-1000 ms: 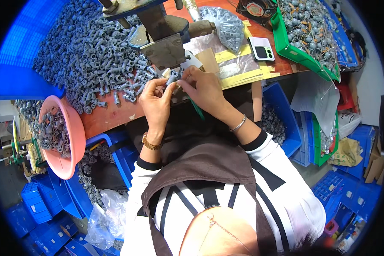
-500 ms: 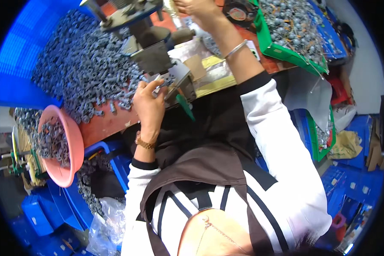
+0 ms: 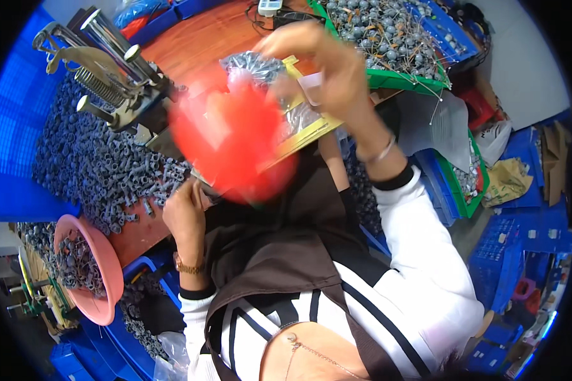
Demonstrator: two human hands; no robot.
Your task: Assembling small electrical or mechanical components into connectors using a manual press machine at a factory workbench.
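My left hand (image 3: 185, 214) is at the table's front edge, beside the metal hand press (image 3: 147, 101). Its fingers are closed together; what lies between them is too small to make out. A large smeared red, rounded shape (image 3: 229, 130) hangs in front of the press and covers much of its working area. My right hand (image 3: 343, 79) is raised to the right of the red shape, blurred by motion, so its grip does not show. Left of the press spreads a heap of small grey tubular parts (image 3: 102, 168).
A pink basin (image 3: 114, 273) of grey parts stands at the left. At the far right is a green tray (image 3: 388, 79) of grey balls with wires. Yellow-edged material (image 3: 299, 143) and a clear bag of dark parts (image 3: 251, 66) lie behind the red shape.
The view has shifted, and the red shape has come into it in front of the press. My right hand has come down and right from the top edge. My left hand stays near the press.
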